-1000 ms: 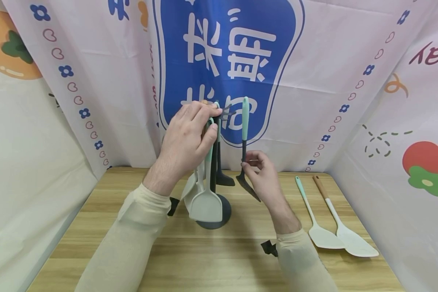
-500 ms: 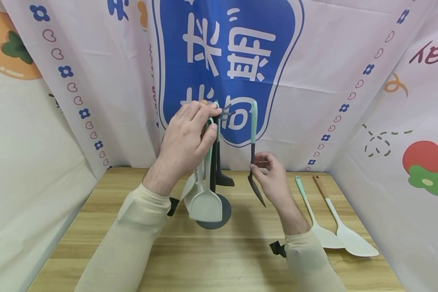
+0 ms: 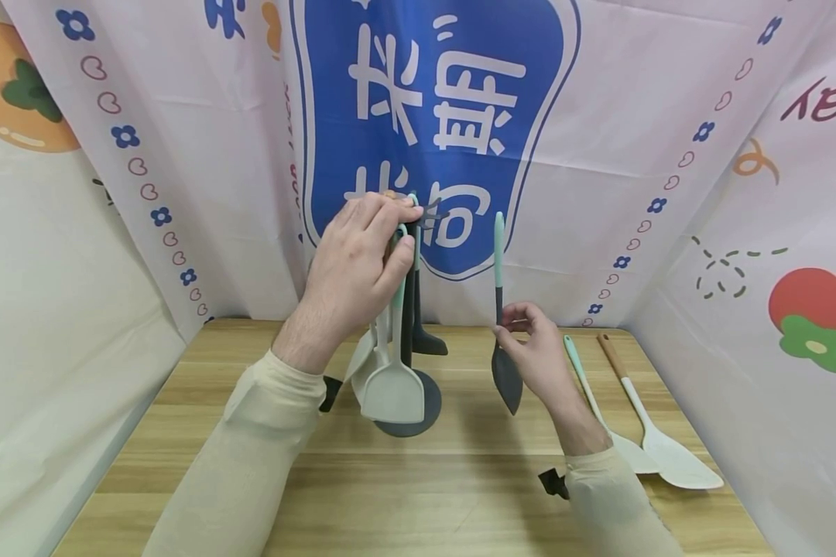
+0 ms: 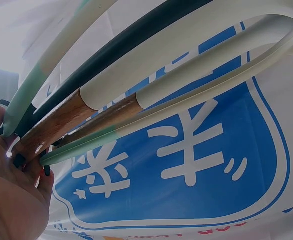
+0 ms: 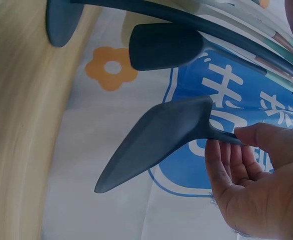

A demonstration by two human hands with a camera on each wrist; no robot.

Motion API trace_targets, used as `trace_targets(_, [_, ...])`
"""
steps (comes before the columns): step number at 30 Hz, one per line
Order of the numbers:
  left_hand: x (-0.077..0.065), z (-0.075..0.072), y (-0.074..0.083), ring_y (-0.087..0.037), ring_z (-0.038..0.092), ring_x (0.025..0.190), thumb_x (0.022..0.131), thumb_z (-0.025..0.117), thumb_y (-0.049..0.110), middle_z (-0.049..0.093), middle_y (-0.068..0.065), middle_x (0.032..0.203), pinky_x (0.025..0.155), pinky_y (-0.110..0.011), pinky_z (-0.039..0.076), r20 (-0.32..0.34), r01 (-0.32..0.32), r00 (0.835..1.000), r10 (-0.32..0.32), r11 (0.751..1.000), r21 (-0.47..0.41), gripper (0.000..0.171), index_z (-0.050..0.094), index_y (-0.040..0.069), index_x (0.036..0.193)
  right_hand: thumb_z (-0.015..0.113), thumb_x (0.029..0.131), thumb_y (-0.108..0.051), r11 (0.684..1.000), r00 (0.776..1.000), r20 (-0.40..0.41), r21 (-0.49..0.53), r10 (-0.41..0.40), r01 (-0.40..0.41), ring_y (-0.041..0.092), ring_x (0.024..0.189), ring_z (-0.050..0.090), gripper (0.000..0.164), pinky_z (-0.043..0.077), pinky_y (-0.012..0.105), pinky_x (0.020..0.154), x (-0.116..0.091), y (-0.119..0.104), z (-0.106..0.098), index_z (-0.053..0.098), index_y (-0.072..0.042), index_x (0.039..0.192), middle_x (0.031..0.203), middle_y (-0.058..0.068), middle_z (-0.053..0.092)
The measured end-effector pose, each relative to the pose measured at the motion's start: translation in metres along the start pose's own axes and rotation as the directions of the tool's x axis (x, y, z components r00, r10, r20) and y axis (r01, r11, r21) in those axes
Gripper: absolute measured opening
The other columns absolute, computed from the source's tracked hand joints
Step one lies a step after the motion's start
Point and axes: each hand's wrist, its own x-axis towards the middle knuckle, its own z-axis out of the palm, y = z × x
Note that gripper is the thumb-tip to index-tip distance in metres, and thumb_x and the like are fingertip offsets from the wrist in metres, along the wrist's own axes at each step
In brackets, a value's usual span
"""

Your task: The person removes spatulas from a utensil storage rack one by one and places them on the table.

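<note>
My left hand (image 3: 355,251) grips the top of the dark utensil stand (image 3: 428,404), its thumb beside a mint handle loop. White turners hang from the stand, the front one (image 3: 393,396) lowest; their mint and wooden handles (image 4: 56,122) meet under the palm. Behind them hangs a dark turner (image 5: 166,47). To the right of the stand, my right hand (image 3: 542,352) pinches the dark neck of a spatula (image 3: 506,379) with a mint handle. It is upright, handle up, above the table. In the right wrist view its slanted blade (image 5: 161,137) points down-left, apart from the hanging utensils.
Two white turners lie on the wooden table (image 3: 453,495) at the right, one with a mint handle (image 3: 573,356), one with a wooden handle (image 3: 609,356); their blades overlap. A printed cloth (image 3: 571,232) stands behind the table and along both sides.
My right hand has moved right and slightly down with the dark spatula, away from the stand. The spatula's blade has turned to show its flat face. The left hand has stayed put.
</note>
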Motion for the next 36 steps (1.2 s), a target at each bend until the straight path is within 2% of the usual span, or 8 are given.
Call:
trace_targets(7, [0.0,-0.001,0.0,-0.032,0.061,0.154,0.117,0.045,0.033,0.068,-0.011,0.16,0.141,-0.053,0.044,0.0,-0.001,1.0,0.001,1.0,-0.001,0.049,0.069,0.014,0.155,0.075,0.111,-0.006,0.996,1.0,0.019,-0.092,0.012,-0.01,0.037,0.127,0.076,0.025,0.066,0.017,0.096,-0.004,0.01,-0.01,0.069,0.001,0.135,0.133,0.024,0.076])
trace_targets(13, [0.0,0.0,0.0,-0.032,0.061,0.154,0.118,0.045,0.032,0.068,-0.011,0.16,0.14,-0.053,0.044,0.001,0.001,1.0,-0.001,1.0,-0.002,0.049,0.07,0.014,0.155,0.076,0.111,-0.007,0.988,0.999,0.018,-0.154,0.028,-0.025,0.038,0.126,0.077,0.026,0.064,0.017,0.093,-0.006,0.02,-0.018,0.069,0.001,0.135,0.132,0.024,0.076])
trace_targets(19, [0.0,-0.001,0.0,-0.032,0.061,0.154,0.118,0.045,0.032,0.068,-0.011,0.159,0.14,-0.052,0.044,0.001,-0.001,1.0,0.001,1.0,0.0,0.048,0.069,0.013,0.155,0.077,0.11,-0.005,0.983,0.999,0.028,-0.182,0.017,-0.011,0.041,0.123,0.079,0.025,0.061,0.012,0.085,-0.009,0.029,-0.026,0.069,0.002,0.132,0.128,0.025,0.076])
trace_targets(24, [0.0,0.0,0.0,-0.032,0.061,0.154,0.118,0.046,0.033,0.068,-0.01,0.16,0.141,-0.053,0.043,0.01,0.007,1.0,-0.007,1.0,-0.001,0.048,0.069,0.014,0.156,0.079,0.109,-0.006,0.975,0.999,0.026,-0.22,0.02,-0.014,0.04,0.12,0.08,0.025,0.057,0.012,0.084,-0.012,0.035,-0.032,0.069,0.001,0.131,0.127,0.024,0.077])
trace_targets(29, [0.0,0.001,-0.001,-0.032,0.06,0.155,0.118,0.046,0.033,0.067,-0.01,0.161,0.142,-0.053,0.043,0.013,0.009,1.0,-0.009,1.0,-0.001,0.048,0.069,0.014,0.156,0.078,0.108,-0.004,0.974,0.999,0.035,-0.226,0.028,-0.019,0.039,0.116,0.08,0.025,0.059,0.011,0.085,-0.014,0.041,-0.038,0.069,0.003,0.131,0.125,0.024,0.075])
trace_targets(36, [0.0,-0.001,0.0,-0.032,0.06,0.156,0.118,0.046,0.033,0.067,-0.01,0.16,0.142,-0.053,0.042,0.014,0.009,1.0,-0.009,1.0,0.002,0.048,0.069,0.015,0.157,0.077,0.108,-0.002,0.972,0.996,0.052,-0.228,0.076,-0.062,0.037,0.112,0.082,0.026,0.062,0.013,0.078,-0.018,0.05,-0.045,0.067,0.006,0.13,0.122,0.023,0.074])
